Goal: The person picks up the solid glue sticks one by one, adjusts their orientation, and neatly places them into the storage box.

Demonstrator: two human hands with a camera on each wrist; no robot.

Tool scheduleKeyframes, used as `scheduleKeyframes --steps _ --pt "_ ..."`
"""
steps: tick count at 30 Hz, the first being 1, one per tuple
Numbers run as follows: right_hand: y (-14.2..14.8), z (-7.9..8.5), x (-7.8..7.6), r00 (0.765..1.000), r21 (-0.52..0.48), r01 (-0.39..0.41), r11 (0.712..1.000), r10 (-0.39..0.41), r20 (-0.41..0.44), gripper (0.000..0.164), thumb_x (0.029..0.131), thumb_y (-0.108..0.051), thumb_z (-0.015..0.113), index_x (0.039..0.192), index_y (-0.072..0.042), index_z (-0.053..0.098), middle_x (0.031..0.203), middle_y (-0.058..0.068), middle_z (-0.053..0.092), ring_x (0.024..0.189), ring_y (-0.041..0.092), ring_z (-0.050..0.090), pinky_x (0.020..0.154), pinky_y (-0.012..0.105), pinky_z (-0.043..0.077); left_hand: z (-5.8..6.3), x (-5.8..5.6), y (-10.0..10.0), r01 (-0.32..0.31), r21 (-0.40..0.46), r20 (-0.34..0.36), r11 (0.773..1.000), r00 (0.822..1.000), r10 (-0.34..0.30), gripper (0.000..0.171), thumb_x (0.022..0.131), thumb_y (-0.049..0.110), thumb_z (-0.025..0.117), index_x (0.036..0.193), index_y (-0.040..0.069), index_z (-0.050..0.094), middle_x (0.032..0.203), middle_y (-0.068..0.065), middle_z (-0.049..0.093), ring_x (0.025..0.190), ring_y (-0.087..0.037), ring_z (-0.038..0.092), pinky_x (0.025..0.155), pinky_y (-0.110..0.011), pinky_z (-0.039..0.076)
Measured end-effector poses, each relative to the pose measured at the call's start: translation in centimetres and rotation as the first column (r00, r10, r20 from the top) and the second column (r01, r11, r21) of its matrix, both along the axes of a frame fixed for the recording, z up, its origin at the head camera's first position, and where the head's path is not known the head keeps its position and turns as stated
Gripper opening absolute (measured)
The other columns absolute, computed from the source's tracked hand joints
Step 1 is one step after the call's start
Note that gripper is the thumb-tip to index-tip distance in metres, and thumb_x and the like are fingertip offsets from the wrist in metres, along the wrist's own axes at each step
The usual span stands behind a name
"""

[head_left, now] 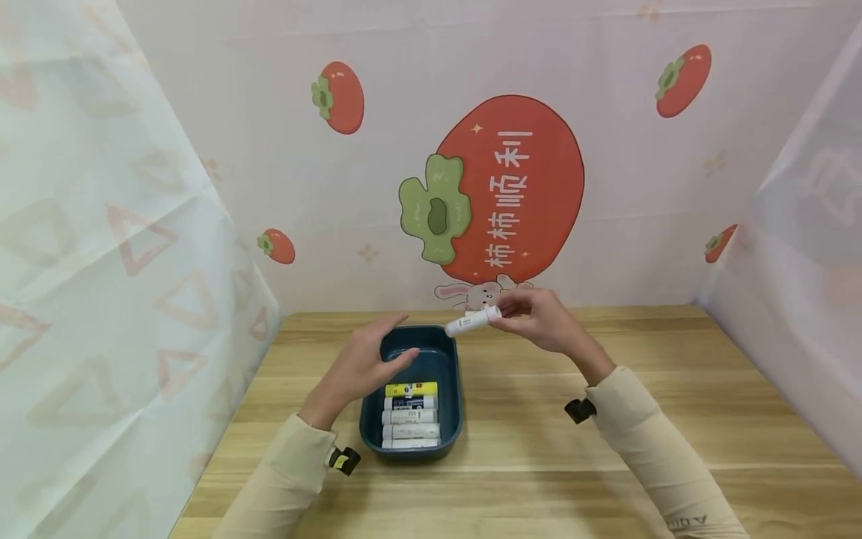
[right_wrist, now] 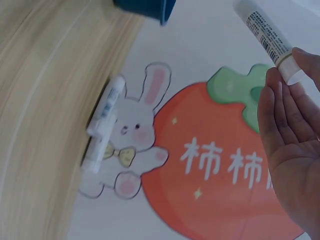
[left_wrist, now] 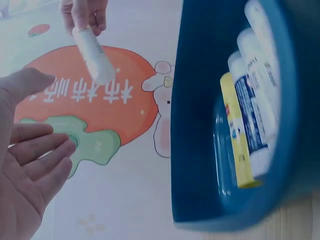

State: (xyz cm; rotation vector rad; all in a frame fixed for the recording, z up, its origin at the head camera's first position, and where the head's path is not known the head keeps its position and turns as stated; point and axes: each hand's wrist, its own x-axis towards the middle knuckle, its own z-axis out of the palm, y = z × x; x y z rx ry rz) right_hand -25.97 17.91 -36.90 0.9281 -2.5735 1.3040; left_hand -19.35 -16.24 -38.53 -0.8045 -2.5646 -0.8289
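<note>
My right hand [head_left: 542, 322] pinches a white glue stick [head_left: 470, 323] by one end between thumb and fingers, just past the right rim of a dark blue bin [head_left: 459, 408]. The tube slants down to the left. My left hand [head_left: 360, 367] hangs over the bin's left side, fingers and thumb spread, holding nothing. Inside the bin, several glue sticks lie side by side at the near end: a yellow one [head_left: 411, 389], a navy-labelled one [head_left: 409, 403] and white ones [head_left: 412, 432]. In the right wrist view, two more white glue sticks [right_wrist: 107, 106] lie at the table's back edge.
The wooden table [head_left: 572, 479] meets a pale back sheet [head_left: 626, 224] printed with persimmons and a rabbit. Similar sheets stand along the left [head_left: 101, 299] and right [head_left: 808, 284] sides. The bin's far half shows bare floor.
</note>
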Motion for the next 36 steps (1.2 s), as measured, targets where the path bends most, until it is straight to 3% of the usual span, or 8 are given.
scheduleKeyframes --steps 3,7,13,17,21,29,33,36 --pt "-0.9 0.2 0.6 0.999 -0.026 -0.054 0.998 0.054 0.006 0.028 0.091 -0.019 0.085 0.116 -0.008 0.079 0.108 0.008 0.075 0.092 0.019 0.073 0.087 0.028 0.064 0.2 -0.2 0.7 0.037 0.018 0.013 0.999 0.999 -0.038 0.063 0.096 0.032 0.08 0.149 0.005 0.059 0.148 -0.016 0.065 0.137 -0.032 0.064 0.112 -0.053 0.054" --pt "-2.0 0.4 1.4 0.993 -0.059 -0.119 0.991 0.12 0.021 0.026 0.09 -0.016 0.085 0.114 -0.008 0.079 0.106 0.008 0.078 0.091 0.019 0.074 0.087 0.029 0.064 0.3 -0.2 1.4 0.079 0.056 0.058 0.995 0.995 -0.082 0.059 0.095 0.032 0.082 0.145 0.007 0.063 0.143 -0.013 0.069 0.131 -0.032 0.068 0.108 -0.053 0.057" --pt "-2.9 0.1 2.4 0.989 -0.087 -0.141 0.986 0.144 0.03 0.024 0.091 -0.015 0.085 0.113 -0.011 0.078 0.107 0.005 0.077 0.093 0.015 0.074 0.09 0.028 0.064 0.1 0.1 2.3 0.117 0.116 0.108 0.986 0.986 -0.13 0.05 0.093 0.028 0.084 0.135 0.005 0.07 0.132 -0.011 0.075 0.12 -0.028 0.075 0.1 -0.051 0.061" --pt "-3.5 -0.3 2.9 0.985 -0.114 -0.162 0.98 0.167 0.033 0.022 0.091 -0.015 0.085 0.112 -0.014 0.079 0.106 0.003 0.077 0.093 0.017 0.074 0.09 0.034 0.065 -0.1 0.3 2.7 0.111 0.114 0.111 0.987 0.986 -0.124 0.041 0.092 0.026 0.085 0.129 0.01 0.074 0.121 -0.004 0.079 0.103 -0.017 0.076 0.091 -0.04 0.066" --pt "-4.0 -0.9 3.3 0.978 -0.133 -0.19 0.973 0.199 0.058 0.02 0.092 -0.016 0.084 0.112 -0.017 0.079 0.108 0.001 0.076 0.094 0.018 0.074 0.091 0.03 0.064 -0.3 0.6 2.9 0.101 0.127 0.105 0.987 0.988 -0.115 0.031 0.092 0.023 0.084 0.121 0.011 0.078 0.112 -0.001 0.081 0.089 -0.011 0.071 0.081 -0.03 0.065" --pt "-4.4 -2.1 3.8 0.971 -0.185 -0.206 0.961 0.225 0.085 0.024 0.093 -0.012 0.082 0.116 -0.014 0.077 0.111 0.005 0.075 0.097 0.019 0.074 0.092 0.03 0.064 -0.9 1.0 2.9 0.076 0.131 0.112 0.988 0.99 -0.091 0.025 0.092 0.021 0.084 0.115 0.013 0.079 0.106 0.0 0.081 0.083 -0.008 0.068 0.077 -0.022 0.062" --pt "-4.5 -2.5 4.0 0.968 -0.219 -0.197 0.956 0.225 0.111 0.03 0.094 -0.013 0.081 0.124 -0.011 0.074 0.117 0.007 0.075 0.103 0.019 0.075 0.096 0.029 0.062 -1.0 1.1 2.9 0.059 0.149 0.117 0.987 0.99 -0.077 0.025 0.093 0.021 0.083 0.116 0.012 0.079 0.107 0.0 0.081 0.083 -0.009 0.068 0.075 -0.021 0.061" --pt "-4.7 -2.7 4.0 0.969 -0.246 -0.162 0.956 0.201 0.143 0.033 0.096 -0.015 0.079 0.128 -0.009 0.072 0.121 0.01 0.075 0.107 0.022 0.076 0.097 0.028 0.062 -0.8 0.9 3.0 0.046 0.209 0.124 0.977 0.99 -0.073 0.025 0.095 0.02 0.081 0.118 0.011 0.078 0.11 -0.003 0.081 0.091 -0.012 0.075 0.082 -0.028 0.065"
